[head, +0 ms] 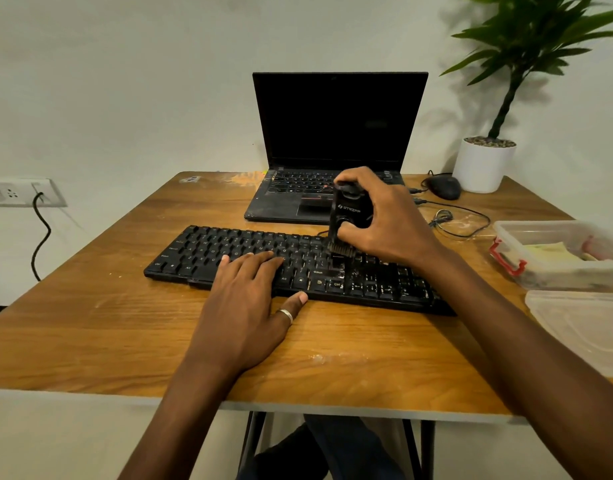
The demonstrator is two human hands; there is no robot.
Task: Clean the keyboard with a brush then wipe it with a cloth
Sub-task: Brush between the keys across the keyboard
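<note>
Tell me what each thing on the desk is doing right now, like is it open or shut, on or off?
Laptop: lid open, screen dark.
Keyboard: flat on the table, pale specks on its right keys.
Brush: upright, bristles down on the keys.
Right hand: closed on the brush.
Left hand: flat, fingers resting on the keyboard.
Clear box: open, things inside.
Lid: off, lying on the table.
Mouse: untouched.
</note>
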